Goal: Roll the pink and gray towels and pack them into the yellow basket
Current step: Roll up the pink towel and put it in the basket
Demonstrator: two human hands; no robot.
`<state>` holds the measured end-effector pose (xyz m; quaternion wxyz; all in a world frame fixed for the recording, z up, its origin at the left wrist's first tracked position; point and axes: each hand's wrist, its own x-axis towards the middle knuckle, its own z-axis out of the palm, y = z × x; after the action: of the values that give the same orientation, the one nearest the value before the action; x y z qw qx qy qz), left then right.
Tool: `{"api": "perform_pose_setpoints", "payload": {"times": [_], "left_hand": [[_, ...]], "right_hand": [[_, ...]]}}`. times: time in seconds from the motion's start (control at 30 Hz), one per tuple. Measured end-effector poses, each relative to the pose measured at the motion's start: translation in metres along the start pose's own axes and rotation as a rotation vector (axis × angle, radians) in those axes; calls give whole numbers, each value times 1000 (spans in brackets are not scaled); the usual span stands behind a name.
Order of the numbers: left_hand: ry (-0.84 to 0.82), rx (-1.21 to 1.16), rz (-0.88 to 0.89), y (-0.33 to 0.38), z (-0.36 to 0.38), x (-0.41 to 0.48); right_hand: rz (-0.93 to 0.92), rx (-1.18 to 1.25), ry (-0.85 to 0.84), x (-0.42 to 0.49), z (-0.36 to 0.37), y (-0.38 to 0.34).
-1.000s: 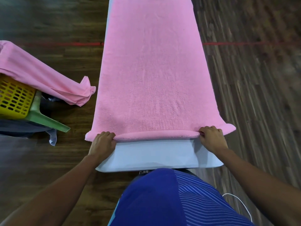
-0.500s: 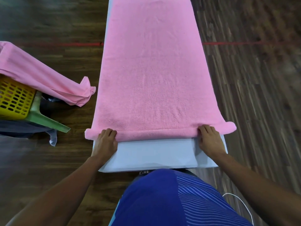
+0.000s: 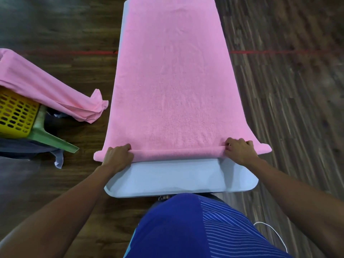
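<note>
A pink terry towel [image 3: 175, 81] lies flat along a long pale table [image 3: 178, 175], its sides overhanging the edges. Its near end is turned into a thin, tight roll lying across the table just beyond the bare near strip. The left hand [image 3: 119, 156] and the right hand [image 3: 240, 150] each sit on one end of that roll, fingers curled over its top and gripping it; the thumbs are hidden. The step in hand looks to be the very start of rolling this towel, since nearly its whole length lies unrolled. The next move, as I judge it, calls for both hands to push the roll away evenly so it stays straight and firm; uneven pushing would cone it. Left of the table, over the dark wood-plank floor [image 3: 288, 108], a yellow perforated plastic basket [image 3: 14, 116] rests on what seems a green plastic stool [image 3: 50, 140]. A second pink cloth [image 3: 37, 84] is draped over the basket's rim and covers the opening, so I cannot tell what is inside. A gray fabric [image 3: 58, 160] shows beneath the stool; whether it is the gray towel I cannot tell.
</note>
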<state>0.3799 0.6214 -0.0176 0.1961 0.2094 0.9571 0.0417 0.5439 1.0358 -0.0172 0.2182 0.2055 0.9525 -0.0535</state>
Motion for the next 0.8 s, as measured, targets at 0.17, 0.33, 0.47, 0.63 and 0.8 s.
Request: {"api": "perform_pose_setpoints", "payload": {"times": [0.17, 0.33, 0.47, 0.63, 0.8], "left_hand": [[257, 104, 128, -2, 14, -1], [198, 49, 169, 0, 26, -15], [155, 71, 153, -4, 27, -20], [129, 75, 148, -3, 17, -14], [6, 91, 90, -4, 3, -3]], "right_hand": [[-89, 144, 277, -6, 14, -2], [-175, 124, 232, -17, 31, -9], [-145, 123, 267, -16, 31, -7], [-133, 5, 179, -12, 16, -7], [-40, -5, 99, -10, 10, -8]]}}
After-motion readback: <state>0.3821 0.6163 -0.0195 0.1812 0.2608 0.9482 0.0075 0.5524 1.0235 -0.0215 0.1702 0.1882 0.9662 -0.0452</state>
